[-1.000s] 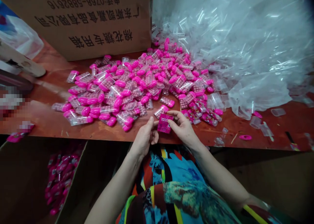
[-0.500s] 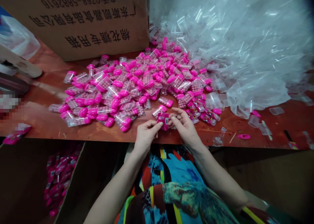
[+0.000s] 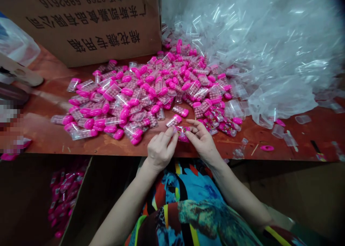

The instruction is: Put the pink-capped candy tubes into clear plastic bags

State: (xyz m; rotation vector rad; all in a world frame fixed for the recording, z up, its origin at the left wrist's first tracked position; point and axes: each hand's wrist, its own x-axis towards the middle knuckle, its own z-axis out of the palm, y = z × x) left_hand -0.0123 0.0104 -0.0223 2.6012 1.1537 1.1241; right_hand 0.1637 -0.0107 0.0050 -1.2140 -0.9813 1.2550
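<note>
"Holding what, in the head view?"
"Left hand (image 3: 161, 147) and right hand (image 3: 201, 141) pinch a small shiny pink printed wrapper (image 3: 183, 134) between them, over the reddish-brown counter (image 3: 107, 146), near a clear plastic, pink-capped bottle of pink beads (image 3: 173, 121)."

Pretty dim in here tbh, with a cool tint, and I can't tell where the lamp is. The clear plastic heap (image 3: 256, 45) throws sharp white glints, plus there's a pale sheen on the left of my surface (image 3: 51, 100). Below that it's deep shadow. My hands (image 3: 162, 148) look a bit soft, edges stretch, top-right corner goes black, left-edge patch is pixelated.
</note>
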